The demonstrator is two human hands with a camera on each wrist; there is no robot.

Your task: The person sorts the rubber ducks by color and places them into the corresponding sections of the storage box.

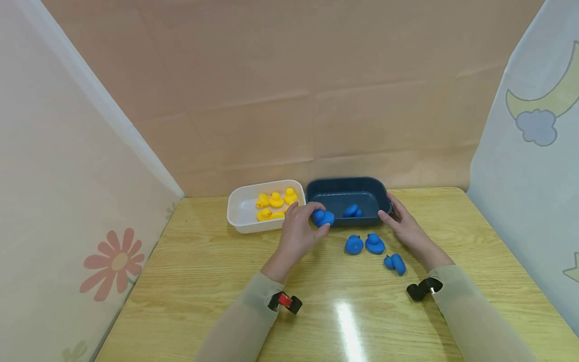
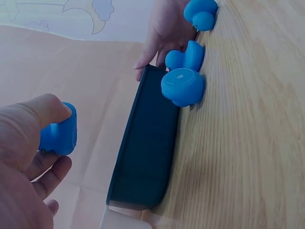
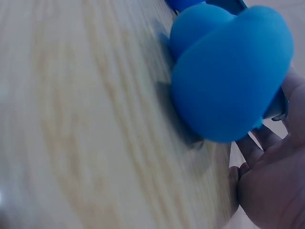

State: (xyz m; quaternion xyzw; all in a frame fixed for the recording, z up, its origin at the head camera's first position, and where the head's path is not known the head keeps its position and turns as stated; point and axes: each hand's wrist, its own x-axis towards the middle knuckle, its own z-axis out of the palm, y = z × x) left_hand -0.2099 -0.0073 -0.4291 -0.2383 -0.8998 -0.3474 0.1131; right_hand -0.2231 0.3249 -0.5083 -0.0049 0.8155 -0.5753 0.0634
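Observation:
My left hand (image 1: pixel 298 229) pinches a blue rubber duck (image 1: pixel 323 218) between thumb and fingers, in front of the near left corner of a dark blue tray (image 1: pixel 346 186). In the left wrist view this held duck (image 2: pixel 64 131) is up off the table. At the tray's right end, my right hand (image 1: pixel 407 229) holds the rim, thumb at the near corner and fingers along the side. Inside the tray lies blue duck material (image 1: pixel 352 211) near the front wall. Three more blue ducks rest on the table: one (image 1: pixel 354 245), another (image 1: pixel 375 244) beside it, and a tipped one (image 1: pixel 395 264) nearer the right wrist.
A white tray (image 1: pixel 239 211) with several yellow ducks (image 1: pixel 276 200) stands left of the dark one, their ends side by side. Behind both trays rises a brown paper-like backdrop (image 1: pixel 312 100). Patterned cloth panels flank the wooden table (image 1: pixel 203 281) on both sides.

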